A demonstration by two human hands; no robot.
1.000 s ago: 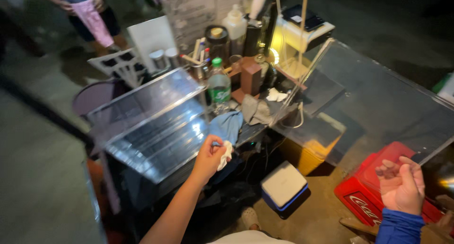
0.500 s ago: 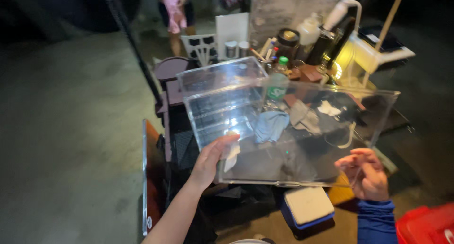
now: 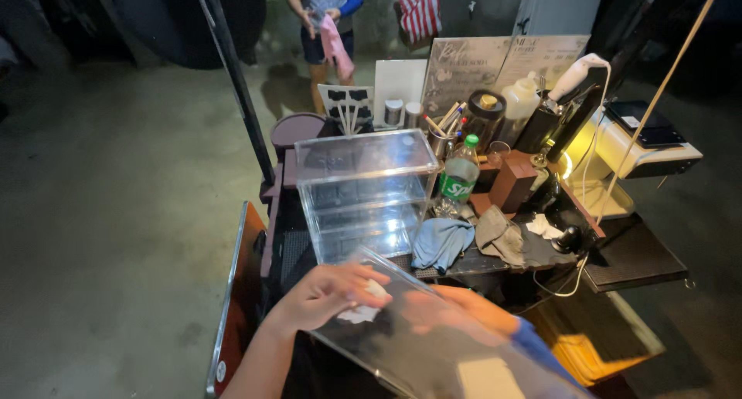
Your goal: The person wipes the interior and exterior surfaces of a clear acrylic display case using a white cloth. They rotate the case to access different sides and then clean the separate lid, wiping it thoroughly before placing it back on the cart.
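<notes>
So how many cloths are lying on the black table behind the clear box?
2, as far as shows: a blue cloth right of the clear box, by the green bottle, and a grey cloth just right of it. Clutter may hide others.

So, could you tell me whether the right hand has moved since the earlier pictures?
Yes. The right hand has come in leftward behind the clear panel, close to the left hand below the clear box.

My one view: head camera, angled steeply down, close over the bench (image 3: 634,260), facing twelve o'clock; no second view.
</notes>
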